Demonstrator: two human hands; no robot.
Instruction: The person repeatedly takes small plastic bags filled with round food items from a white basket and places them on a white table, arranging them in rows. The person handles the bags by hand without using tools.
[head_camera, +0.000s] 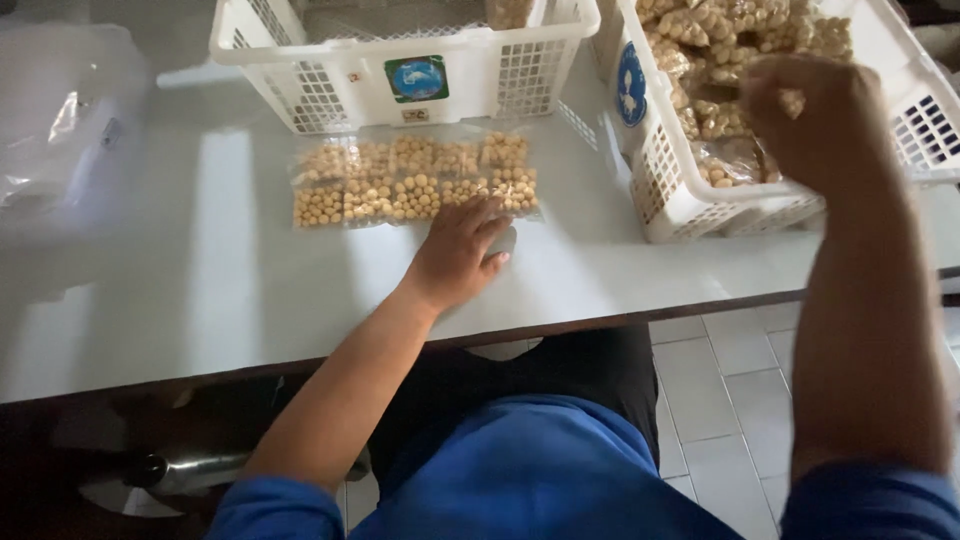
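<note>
Two rows of clear packets (412, 180) filled with small round yellow snack balls lie flat on the white table (200, 290), in front of the left basket. My left hand (458, 255) rests palm down at their near edge, fingertips touching the packets on the right and holding nothing. My right hand (812, 115) is raised over the right white basket (690, 205), fingers curled into a fist above the heap of filled snack packets (705, 40). Whether it grips a packet is hidden by the fingers.
A second white slotted basket (400, 60) stands at the back centre, behind the packet rows. Crumpled clear plastic bags (60, 110) lie at the far left. The table's front edge runs just before my lap, with tiled floor (720, 400) at the lower right.
</note>
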